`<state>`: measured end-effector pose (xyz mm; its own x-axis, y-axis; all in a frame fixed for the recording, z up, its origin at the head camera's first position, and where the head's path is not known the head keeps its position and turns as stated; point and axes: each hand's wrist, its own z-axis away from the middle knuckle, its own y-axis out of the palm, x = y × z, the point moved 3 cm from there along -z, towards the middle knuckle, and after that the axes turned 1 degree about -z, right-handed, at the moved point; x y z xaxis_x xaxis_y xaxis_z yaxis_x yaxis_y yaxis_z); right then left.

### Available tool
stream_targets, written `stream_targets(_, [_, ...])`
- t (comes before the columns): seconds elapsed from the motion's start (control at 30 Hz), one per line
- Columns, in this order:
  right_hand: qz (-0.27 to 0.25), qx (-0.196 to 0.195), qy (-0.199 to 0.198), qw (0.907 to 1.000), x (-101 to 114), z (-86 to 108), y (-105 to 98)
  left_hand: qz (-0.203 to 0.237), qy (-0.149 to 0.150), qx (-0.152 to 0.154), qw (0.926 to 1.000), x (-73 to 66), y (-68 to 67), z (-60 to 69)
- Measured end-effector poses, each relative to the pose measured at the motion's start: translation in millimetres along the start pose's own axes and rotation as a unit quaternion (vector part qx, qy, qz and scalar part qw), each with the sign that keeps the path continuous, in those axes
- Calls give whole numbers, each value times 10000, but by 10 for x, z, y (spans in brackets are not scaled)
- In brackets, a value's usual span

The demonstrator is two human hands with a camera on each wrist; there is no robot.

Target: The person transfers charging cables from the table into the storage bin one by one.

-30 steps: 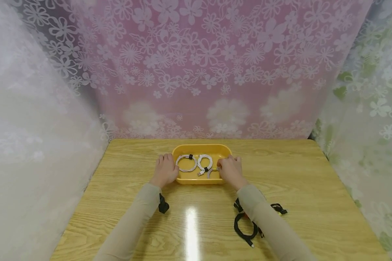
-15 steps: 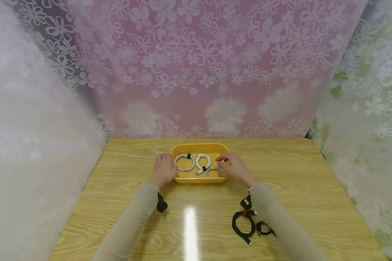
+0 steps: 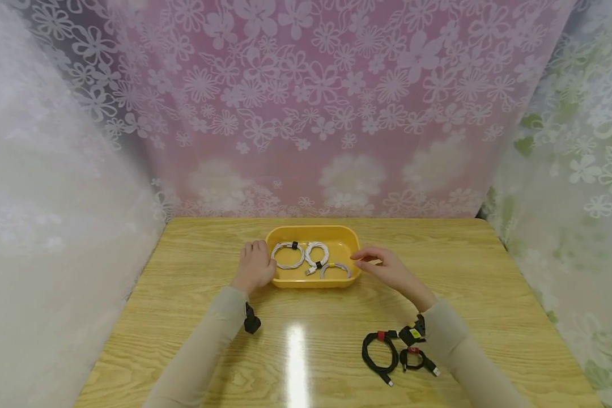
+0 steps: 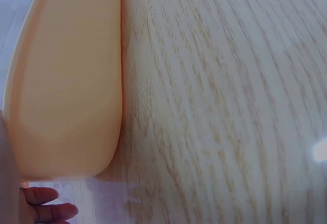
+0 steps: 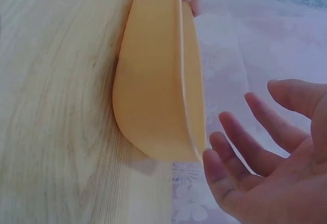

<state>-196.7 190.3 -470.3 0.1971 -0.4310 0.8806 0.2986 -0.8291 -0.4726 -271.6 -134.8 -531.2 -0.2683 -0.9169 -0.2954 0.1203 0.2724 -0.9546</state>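
Note:
A yellow oval tray (image 3: 311,284) stands on the table and holds several coiled cables. My left hand (image 3: 255,266) grips its left end, thumb at the rim; in the left wrist view some fingertips (image 4: 56,213) show past the tray's end. Two white cables (image 3: 288,267) with black ties lie at the left and middle of the tray. A greyish cable (image 3: 331,266) with a yellow tie lies at the front right, partly hidden by the tray wall. My right hand (image 3: 387,269) is beside the right rim, fingers spread and holding nothing; whether a fingertip touches the rim is unclear.
On the table nearer me lie a larger black coiled cable (image 3: 365,356) and a smaller black cable (image 3: 405,361), both with red ties. A flowered curtain (image 3: 311,141) hangs behind the table (image 3: 209,351), and lighter curtains flank it.
My right hand has let go of the greyish cable in the tray and drawn back right, out over the rim. The left hand has stayed at the tray's left end.

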Motion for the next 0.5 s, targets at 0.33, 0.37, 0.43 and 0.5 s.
stream_targets(0.33, [128, 394, 39, 9991, 34, 408, -62, 41, 21, -24, 10000, -4, -18, 16])
stream_targets(0.37, [141, 396, 27, 9991, 31, 451, -71, 25, 29, -31, 10000, -4, -16, 14])
stream_targets(0.43, [162, 382, 4, 9991, 25, 536, -87, 12, 37, -48, 10000, -6, -17, 11])
stream_targets(0.5, [252, 301, 43, 9992, 10, 610, -96, -3, 57, -75, 10000, -6, -14, 4])
